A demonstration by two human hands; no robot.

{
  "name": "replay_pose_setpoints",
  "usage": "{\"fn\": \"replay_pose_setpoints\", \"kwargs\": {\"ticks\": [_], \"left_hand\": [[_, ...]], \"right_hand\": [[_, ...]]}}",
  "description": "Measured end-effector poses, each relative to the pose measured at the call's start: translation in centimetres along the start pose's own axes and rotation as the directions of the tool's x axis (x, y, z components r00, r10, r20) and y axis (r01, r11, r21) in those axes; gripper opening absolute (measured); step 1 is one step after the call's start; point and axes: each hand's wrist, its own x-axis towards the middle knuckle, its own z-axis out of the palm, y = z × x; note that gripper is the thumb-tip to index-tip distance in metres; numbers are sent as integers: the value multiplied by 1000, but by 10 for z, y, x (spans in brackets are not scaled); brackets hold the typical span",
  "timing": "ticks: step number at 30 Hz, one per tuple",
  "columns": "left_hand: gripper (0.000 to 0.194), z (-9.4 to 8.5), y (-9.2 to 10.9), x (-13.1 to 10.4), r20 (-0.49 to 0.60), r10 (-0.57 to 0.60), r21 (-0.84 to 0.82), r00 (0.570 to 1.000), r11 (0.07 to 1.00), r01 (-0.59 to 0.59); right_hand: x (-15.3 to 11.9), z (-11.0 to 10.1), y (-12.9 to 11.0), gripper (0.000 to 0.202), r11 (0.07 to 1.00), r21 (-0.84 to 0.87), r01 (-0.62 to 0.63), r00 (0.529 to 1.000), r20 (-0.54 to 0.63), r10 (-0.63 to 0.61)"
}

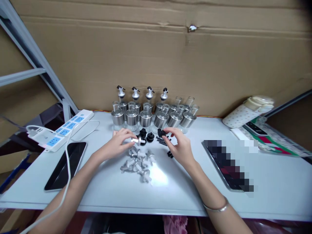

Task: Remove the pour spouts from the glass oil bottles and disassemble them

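Note:
My left hand (120, 142) is closed in a pinch on a silver-and-white pourer spout (139, 140), held sideways just above the table. Between the thumb and fingers of my right hand (179, 143) is a small black plastic part (161, 132); its exact kind is not clear. A black ribbed stopper (150, 137) sits on the table between the hands, with more black stoppers (142, 132) beside my left fingertips. Thin black pieces (161, 140) lie under my right hand. In front of me is a loose pile of silver pourer spouts (136, 165).
Behind the hands stand rows of steel-sleeved glass bottles (145, 119); several at the back carry pourers (149, 93). A power strip (65, 130) with a white cable and a dark tablet (67, 165) lie left. A pixelated device (227, 167) and a tilted patterned flask (246, 112) are right.

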Motion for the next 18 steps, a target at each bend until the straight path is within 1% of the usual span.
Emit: {"fn": "replay_pose_setpoints", "kwargs": {"ticks": [1, 3, 8, 13, 16, 18], "left_hand": [[31, 0, 3, -1, 32, 28, -4, 999, 1000, -28], [30, 2, 9, -3, 55, 54, 5, 997, 999, -54], [27, 18, 17, -4, 104, 101, 29, 990, 994, -104], [29, 31, 17, -4, 96, 150, 105, 984, 982, -160], [30, 33, 16, -4, 91, 144, 121, 985, 981, -154], [30, 32, 17, -4, 101, 134, 125, 986, 981, -147]], "right_hand": [[0, 1, 1, 13, 1000, 1, 0, 1000, 12, 0], [0, 3, 1, 13, 1000, 8, -7, 1000, 25, 6], [1, 8, -1, 14, 1000, 29, 0, 1000, 30, -1], [4, 14, -4, 15, 999, 25, 47, 997, 56, -48], [10, 19, -5, 16, 997, 11, 81, 992, 95, -82], [18, 25, -5, 16, 995, -4, 102, 984, 147, -100]]}}
